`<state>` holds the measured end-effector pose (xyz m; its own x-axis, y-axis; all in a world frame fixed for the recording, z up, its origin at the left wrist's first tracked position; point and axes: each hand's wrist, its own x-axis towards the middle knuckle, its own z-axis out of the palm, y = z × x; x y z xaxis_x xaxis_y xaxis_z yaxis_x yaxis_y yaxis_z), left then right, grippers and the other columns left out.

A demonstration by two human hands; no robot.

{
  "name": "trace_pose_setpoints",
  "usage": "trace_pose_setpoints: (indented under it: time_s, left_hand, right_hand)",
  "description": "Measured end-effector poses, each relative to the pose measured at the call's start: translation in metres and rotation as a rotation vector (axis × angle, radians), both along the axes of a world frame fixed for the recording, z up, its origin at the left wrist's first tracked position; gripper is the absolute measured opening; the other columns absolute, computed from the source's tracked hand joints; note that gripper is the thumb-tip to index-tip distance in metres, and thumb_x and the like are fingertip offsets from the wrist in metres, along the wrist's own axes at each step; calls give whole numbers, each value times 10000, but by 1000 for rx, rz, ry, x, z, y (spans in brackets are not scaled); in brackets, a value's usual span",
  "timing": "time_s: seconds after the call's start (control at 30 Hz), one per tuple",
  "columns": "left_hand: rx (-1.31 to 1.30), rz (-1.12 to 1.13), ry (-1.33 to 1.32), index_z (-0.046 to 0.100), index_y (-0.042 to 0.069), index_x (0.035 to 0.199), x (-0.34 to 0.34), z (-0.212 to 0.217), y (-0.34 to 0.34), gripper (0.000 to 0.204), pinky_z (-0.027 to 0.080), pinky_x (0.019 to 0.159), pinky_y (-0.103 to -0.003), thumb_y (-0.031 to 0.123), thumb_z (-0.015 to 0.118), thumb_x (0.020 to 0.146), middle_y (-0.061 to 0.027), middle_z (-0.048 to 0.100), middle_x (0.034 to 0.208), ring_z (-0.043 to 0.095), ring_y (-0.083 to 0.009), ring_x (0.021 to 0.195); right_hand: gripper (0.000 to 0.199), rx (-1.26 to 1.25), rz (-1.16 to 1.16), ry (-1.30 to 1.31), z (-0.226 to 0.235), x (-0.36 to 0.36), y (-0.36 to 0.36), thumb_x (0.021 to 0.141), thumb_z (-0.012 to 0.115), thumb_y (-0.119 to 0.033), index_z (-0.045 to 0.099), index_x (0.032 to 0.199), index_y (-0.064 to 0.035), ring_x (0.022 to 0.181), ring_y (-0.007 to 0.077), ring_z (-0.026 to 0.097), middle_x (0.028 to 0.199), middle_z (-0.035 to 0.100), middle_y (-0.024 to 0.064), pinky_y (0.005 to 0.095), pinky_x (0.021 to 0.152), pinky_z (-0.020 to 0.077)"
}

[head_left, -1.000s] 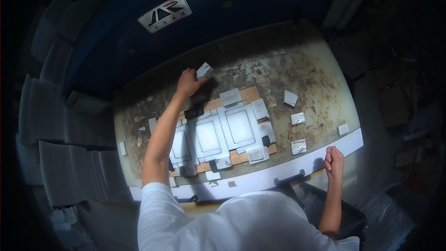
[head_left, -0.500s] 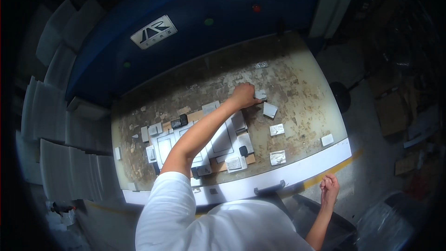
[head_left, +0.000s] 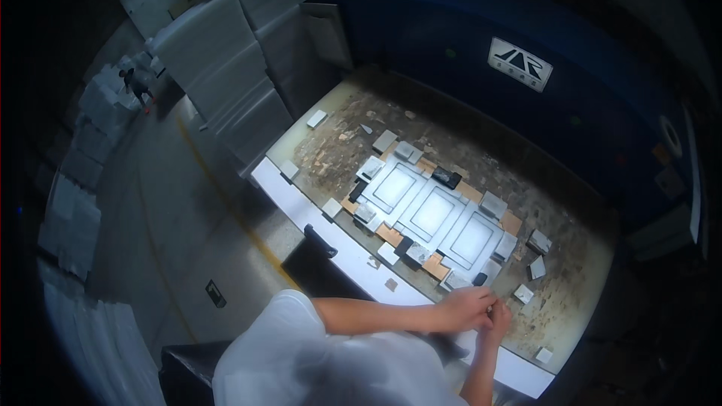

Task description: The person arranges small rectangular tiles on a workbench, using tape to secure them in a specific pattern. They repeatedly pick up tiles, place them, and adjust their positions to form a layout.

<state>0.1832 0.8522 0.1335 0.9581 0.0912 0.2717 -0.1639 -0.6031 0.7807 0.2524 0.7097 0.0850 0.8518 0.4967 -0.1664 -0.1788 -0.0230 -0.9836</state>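
My left hand (head_left: pixel 465 310) and my right hand (head_left: pixel 494 322) meet fingertip to fingertip above the near right part of the worktop. Both have their fingers pinched together. Whatever small thing may be between them is too small to make out. Just beyond the hands is a flat board with three white panels (head_left: pixel 432 214) outlined in black. Pale blocks and black blocks (head_left: pixel 446 177) line its edges, with bare wood (head_left: pixel 435 265) showing between them. Loose pale blocks lie to the right, among them a tilted block (head_left: pixel 536 267) and a flat block (head_left: pixel 524 293).
A blue machine (head_left: pixel 421 30) rises behind the stained worktop (head_left: pixel 481 154). Along its white front edge sits a black handle (head_left: pixel 320 241). Tall stacks of white sheets (head_left: pixel 214 53) stand at the left. Another person (head_left: pixel 137 87) is far off in the aisle.
My left hand has come back from the loose blocks on the worktop to meet my right hand. The view has swung left, bringing the aisle and the other person into sight.
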Motion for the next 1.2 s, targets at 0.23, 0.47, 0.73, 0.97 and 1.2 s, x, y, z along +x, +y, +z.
trace_pose_setpoints:
  time_s: [0.23,0.47,0.73,0.97,1.2]
  left_hand:
    - [213,451,-165,670,65,933,-139,1,141,123,524,654,-359,132,695,832,-71,587,858,617,-266,770]
    - [37,928,-214,685,-26,1098,-352,9,220,261,595,749,-309,-87,582,867,-169,722,971,735,-247,844]
    - [-784,1005,-329,433,-14,1420,-491,28,273,408,596,842,-322,-3,460,1013,-198,528,1401,699,-217,999]
    - [-919,980,-293,360,-6,1467,-514,-1,316,486,592,842,-296,32,502,1003,-195,455,1475,666,-208,1068]
    - [-1176,946,-185,423,-1,1398,-521,-8,413,389,603,790,-308,92,501,1028,-155,549,1327,687,-242,961]
  right_hand:
    - [607,240,661,464,31,-90,159,1025,431,-541,642,1034,28,753,150,547,855,617,58,286,676,416]
    - [492,270,1085,562,49,-253,286,1015,529,-406,645,1186,41,770,128,536,940,608,48,272,696,431]
    - [338,251,873,-654,90,-397,390,814,712,-40,662,1148,-38,830,239,597,982,617,103,321,786,487]
    - [223,252,1290,-660,62,-413,462,797,740,-105,629,979,-41,896,335,603,935,618,128,397,791,489]
    - [194,285,1368,-694,48,-412,562,854,695,-117,628,1022,-49,885,348,625,922,644,131,405,826,494]
